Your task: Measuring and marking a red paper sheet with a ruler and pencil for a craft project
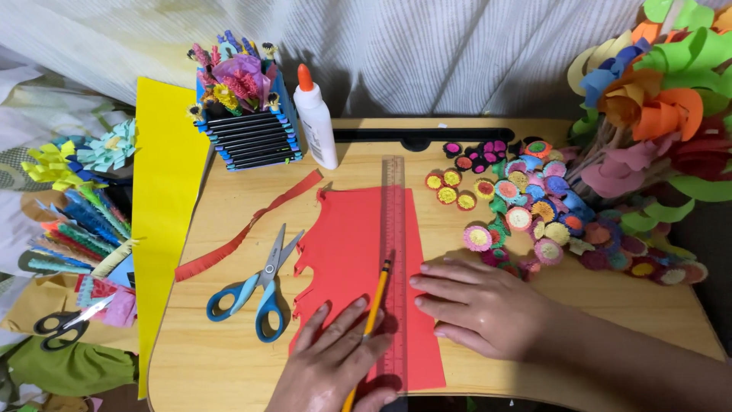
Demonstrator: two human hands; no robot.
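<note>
Now | step judged: line being ruled | pencil [375,300] gripped in closed left hand [335,362] against clear ruler [393,259] | ruler and red paper [358,267] pinned on wooden desk [229,358] by flat, open right hand [480,305], nothing held | ruler best kept pressed, tip tight to edge

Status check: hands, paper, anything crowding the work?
Left hand holds pencil against ruler. Right hand flat on red paper, beside ruler. Scissors lie left of paper, paper flowers right; neither on it.
</note>
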